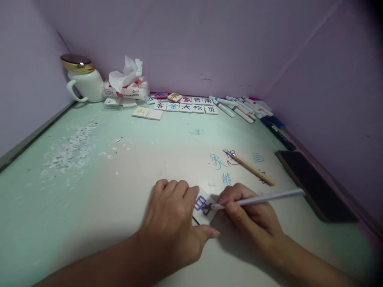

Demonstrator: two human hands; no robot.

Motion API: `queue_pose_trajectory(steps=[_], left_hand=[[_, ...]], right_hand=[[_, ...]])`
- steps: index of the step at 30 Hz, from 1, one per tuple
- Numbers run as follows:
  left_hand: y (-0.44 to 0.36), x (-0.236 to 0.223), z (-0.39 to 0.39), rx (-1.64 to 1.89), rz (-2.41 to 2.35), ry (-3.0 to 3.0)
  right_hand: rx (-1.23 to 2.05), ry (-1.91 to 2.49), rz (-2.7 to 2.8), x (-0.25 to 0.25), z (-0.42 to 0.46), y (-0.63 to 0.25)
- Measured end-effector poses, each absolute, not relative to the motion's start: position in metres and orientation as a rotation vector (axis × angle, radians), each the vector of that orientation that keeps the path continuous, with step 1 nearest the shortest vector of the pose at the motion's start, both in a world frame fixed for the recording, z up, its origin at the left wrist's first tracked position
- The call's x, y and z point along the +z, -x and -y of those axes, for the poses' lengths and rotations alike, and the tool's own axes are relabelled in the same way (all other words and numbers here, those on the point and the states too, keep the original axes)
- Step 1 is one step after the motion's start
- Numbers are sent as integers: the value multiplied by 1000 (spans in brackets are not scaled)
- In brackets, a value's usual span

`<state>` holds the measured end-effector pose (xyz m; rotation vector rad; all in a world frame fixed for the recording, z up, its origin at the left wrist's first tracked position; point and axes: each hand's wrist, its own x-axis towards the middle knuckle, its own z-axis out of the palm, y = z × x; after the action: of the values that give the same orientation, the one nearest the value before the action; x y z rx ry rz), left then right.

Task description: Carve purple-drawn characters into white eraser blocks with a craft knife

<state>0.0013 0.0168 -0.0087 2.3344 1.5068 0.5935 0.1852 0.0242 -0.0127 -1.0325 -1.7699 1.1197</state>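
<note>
My left hand point(172, 217) is closed on a small white square tile point(211, 216), its fingers covering the left side and the thumb along the near edge. A purple character is drawn on the tile's face. My right hand point(251, 213) pinches a slim carving knife point(269, 197) with a pale, pen-like handle. Its tip touches the tile over the purple strokes, though the exact contact is blurred. Beyond my right hand, a second carving tool point(253, 169) with a wooden handle lies on the pale green table point(143, 163), across some handwritten characters.
Pale shavings point(72, 149) are heaped at left. Lettered tiles point(185, 107) line the back, beside several markers point(239, 107). A lidded white mug point(89, 85) and a tissue pack point(127, 87) stand at back left. A dark phone point(314, 185) lies at right. Purple walls enclose the table.
</note>
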Motion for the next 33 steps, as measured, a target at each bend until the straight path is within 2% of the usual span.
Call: queue_pose_trajectory(steps=[2, 7, 11, 13, 17, 20, 25, 33], left_hand=[[-1, -9, -17, 598, -1504, -2327], [0, -8, -18, 593, -1508, -2332], [-1, -9, -17, 610, -1510, -2349], [0, -11, -17, 648, -1521, -2374], [5, -18, -20, 725, -1483, -2563], [10, -23, -25, 733, -1425, -2686], [14, -25, -28, 691, -1403, -2741], [8, -18, -24, 651, -1435, -2641]], right_hand=[[1190, 1098, 1656, -12, -25, -186], [1051, 981, 1824, -9, -25, -183], [1092, 1066, 1677, -13, -28, -185], [894, 1095, 1648, -13, -37, -193], [206, 1026, 1886, 0, -69, -231], [-44, 1156, 2073, 14, -92, -263], [-26, 1240, 2512, 13, -114, -285], [-26, 1280, 2584, 6, -118, -287]])
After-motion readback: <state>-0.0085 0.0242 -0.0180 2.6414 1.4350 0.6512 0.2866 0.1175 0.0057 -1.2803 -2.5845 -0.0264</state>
